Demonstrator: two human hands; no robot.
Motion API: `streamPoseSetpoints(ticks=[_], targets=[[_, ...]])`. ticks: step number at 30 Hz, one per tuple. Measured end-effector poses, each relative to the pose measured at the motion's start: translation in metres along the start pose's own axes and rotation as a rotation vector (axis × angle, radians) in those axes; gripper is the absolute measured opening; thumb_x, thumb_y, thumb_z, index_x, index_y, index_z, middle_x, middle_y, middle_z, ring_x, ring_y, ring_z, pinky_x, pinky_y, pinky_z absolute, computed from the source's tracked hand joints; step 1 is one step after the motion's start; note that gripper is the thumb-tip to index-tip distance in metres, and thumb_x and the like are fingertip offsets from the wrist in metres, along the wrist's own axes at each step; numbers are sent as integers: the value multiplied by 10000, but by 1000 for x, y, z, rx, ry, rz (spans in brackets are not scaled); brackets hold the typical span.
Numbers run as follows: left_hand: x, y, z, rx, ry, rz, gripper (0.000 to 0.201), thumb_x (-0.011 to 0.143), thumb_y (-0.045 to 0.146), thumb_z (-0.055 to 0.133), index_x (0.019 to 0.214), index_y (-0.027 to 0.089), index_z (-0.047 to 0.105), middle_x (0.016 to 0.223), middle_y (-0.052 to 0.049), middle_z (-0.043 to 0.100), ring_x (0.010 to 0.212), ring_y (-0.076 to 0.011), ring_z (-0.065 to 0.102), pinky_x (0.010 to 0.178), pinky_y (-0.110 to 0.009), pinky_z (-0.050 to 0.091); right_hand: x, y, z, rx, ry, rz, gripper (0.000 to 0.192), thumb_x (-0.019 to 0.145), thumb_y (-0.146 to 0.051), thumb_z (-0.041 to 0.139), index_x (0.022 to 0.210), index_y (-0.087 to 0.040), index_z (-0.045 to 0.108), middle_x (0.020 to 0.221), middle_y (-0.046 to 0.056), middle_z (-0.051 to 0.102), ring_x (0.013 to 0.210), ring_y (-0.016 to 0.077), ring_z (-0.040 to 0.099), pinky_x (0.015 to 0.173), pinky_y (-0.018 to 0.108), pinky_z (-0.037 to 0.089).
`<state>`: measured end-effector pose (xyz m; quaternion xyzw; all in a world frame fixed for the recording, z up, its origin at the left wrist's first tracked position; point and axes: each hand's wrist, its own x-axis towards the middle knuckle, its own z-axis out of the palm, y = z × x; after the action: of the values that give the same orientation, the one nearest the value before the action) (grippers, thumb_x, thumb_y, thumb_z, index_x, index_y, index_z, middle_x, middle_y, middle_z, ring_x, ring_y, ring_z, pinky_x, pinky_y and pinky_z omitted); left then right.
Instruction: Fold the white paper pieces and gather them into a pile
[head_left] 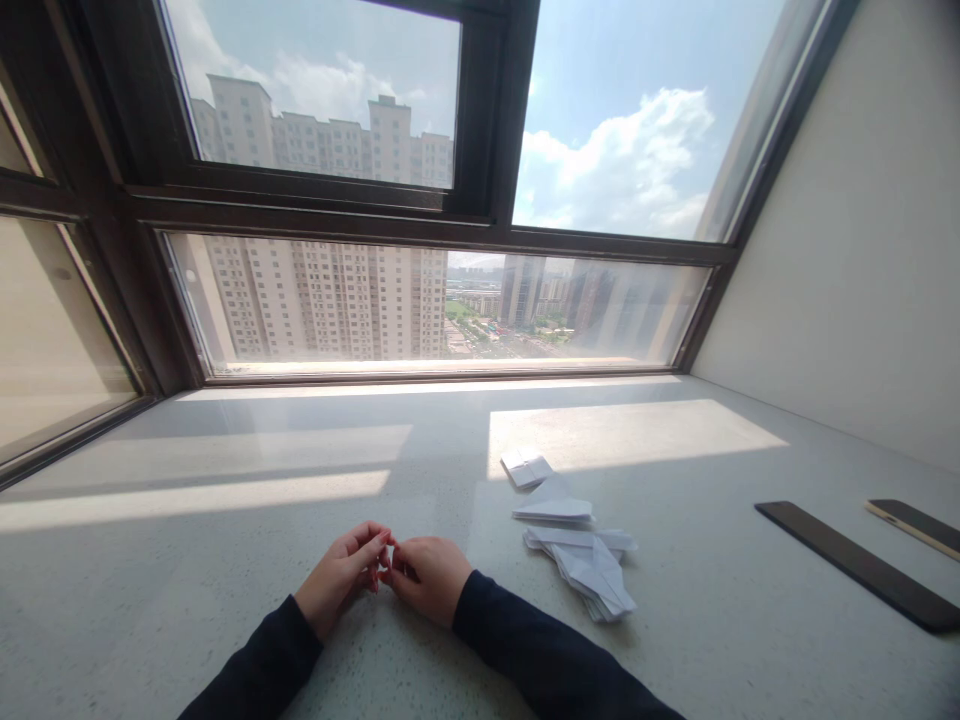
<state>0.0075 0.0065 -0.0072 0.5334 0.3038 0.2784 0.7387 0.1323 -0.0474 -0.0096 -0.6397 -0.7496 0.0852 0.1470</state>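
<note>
The left hand [341, 575] and right hand [439, 578] meet at 7 o'clock, fingers hiding any object between them. Dark sleeves [551, 640] are cut off by the bottom edge at 7 and 5 o'clock. Folded papers [596, 575] at 5 o'clock cover one another's lower layers. At 4 o'clock, the right edge crops a black bar [855, 565] and a phone [919, 523]. Faraway buildings [471, 273] near 12 o'clock are lost in haze.

From my remote seat I read this as a room high up, probably in a home, from the broad speckled window ledge [150, 620], dark-framed window [487, 120], plain pale wall [840, 280] and many-windowed high-rise blocks [330, 300] outside.
</note>
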Motion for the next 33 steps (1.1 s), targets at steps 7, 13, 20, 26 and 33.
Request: streamPoseSetpoints(ticks=[7, 13, 20, 26, 33], targets=[[0, 0, 0, 7, -5, -6, 276, 582, 376, 618, 674, 136, 521, 536, 33, 487, 424, -50, 412, 420, -177, 298, 0, 0, 0, 11, 6, -2, 208, 739, -318, 436, 674, -178, 575, 682, 1, 614, 601, 100, 525, 471, 202, 247], [1, 0, -1, 8, -7, -1, 280, 577, 377, 622, 680, 137, 522, 538, 35, 487, 419, -47, 408, 422, -177, 302, 0, 0, -1, 20, 8, 4, 202, 731, -320, 445, 669, -179, 575, 673, 1, 611, 600, 99, 520, 470, 200, 246], [2, -2, -2, 4, -2, 4, 279, 574, 378, 623, 668, 136, 520, 535, 37, 483, 413, -44, 402, 418, -175, 298, 0, 1, 1, 15, 12, 2, 210, 735, -324, 443, 672, -177, 579, 677, 5, 619, 585, 94, 513, 477, 198, 250], [1, -1, -1, 14, -9, 1, 281, 574, 383, 621, 668, 137, 521, 541, 32, 489, 421, -48, 407, 424, -179, 305, 0, 0, 0, 17, -1, 8, 204, 733, -325, 450, 677, -178, 580, 683, 5, 618, 603, 101, 523, 482, 197, 260], [1, -1, -1, 7, -6, 0, 276, 577, 372, 623, 665, 136, 512, 548, 31, 493, 421, -47, 408, 423, -180, 304, 0, -1, -1, 21, 6, 9, 199, 730, -319, 447, 672, -180, 577, 676, 1, 616, 592, 100, 520, 474, 198, 256]])
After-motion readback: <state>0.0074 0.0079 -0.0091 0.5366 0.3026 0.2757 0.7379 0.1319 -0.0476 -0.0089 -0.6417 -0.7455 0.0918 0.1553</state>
